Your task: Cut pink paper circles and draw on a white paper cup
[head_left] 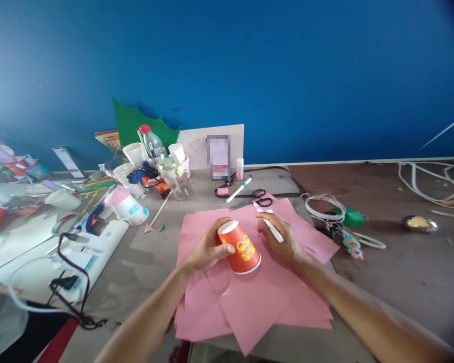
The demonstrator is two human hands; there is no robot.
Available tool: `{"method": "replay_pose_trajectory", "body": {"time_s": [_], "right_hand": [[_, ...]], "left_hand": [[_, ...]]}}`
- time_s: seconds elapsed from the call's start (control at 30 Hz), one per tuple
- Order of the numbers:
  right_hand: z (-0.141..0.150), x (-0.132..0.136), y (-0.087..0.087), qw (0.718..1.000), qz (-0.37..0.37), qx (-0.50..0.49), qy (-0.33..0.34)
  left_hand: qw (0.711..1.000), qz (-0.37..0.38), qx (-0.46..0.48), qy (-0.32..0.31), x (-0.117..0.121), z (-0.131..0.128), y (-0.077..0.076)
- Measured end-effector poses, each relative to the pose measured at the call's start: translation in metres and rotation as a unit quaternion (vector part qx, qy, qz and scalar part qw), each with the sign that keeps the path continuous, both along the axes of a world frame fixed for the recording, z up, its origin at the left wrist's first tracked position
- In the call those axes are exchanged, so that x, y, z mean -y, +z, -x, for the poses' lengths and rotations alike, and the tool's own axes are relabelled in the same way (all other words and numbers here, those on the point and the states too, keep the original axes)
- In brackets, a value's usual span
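Note:
My left hand is wrapped around a red paper cup with yellow characters on its side. The cup tilts, its narrow white end up and its wider rim down, above a stack of pink paper sheets. My right hand is closed on a white marker, to the right of the cup and apart from it. Black-handled scissors lie just beyond my right hand at the far edge of the paper. Another white marker with a teal band lies behind them.
At the left stand a decorated paper cup, a clear bottle and a white power strip with cables. A phone leans at the back beside a glue stick. Keys with a charm and white cables lie right.

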State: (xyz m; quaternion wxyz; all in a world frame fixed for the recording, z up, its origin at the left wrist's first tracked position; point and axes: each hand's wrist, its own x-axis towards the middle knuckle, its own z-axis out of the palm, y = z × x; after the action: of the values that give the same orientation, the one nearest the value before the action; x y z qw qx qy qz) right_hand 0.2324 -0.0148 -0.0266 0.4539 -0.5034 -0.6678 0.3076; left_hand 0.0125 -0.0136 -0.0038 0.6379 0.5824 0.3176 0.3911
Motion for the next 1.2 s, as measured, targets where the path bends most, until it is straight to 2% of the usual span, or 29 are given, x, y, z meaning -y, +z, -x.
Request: {"method": "replay_pose_trajectory", "body": {"time_s": [0.2,0.4,0.6,0.87,1.2], "right_hand": [[-0.001,0.000,-0.005,1.000,-0.004,0.018,-0.018],[-0.003,-0.001,-0.005,0.999,-0.012,0.033,-0.023],[-0.005,-0.002,-0.006,0.999,-0.024,0.041,-0.021],[-0.006,-0.003,-0.009,0.999,-0.031,0.036,-0.019],[-0.006,-0.003,-0.008,0.999,-0.024,0.036,-0.022]], "left_hand": [[0.998,-0.046,-0.036,-0.031,0.005,-0.001,0.002],[0.977,-0.116,-0.152,-0.095,0.014,-0.004,0.004],[0.959,-0.185,-0.140,-0.163,0.017,-0.009,0.008],[0.955,-0.150,-0.175,-0.186,0.016,-0.008,0.012],[0.948,-0.168,-0.209,-0.171,0.014,-0.006,0.011]]}}
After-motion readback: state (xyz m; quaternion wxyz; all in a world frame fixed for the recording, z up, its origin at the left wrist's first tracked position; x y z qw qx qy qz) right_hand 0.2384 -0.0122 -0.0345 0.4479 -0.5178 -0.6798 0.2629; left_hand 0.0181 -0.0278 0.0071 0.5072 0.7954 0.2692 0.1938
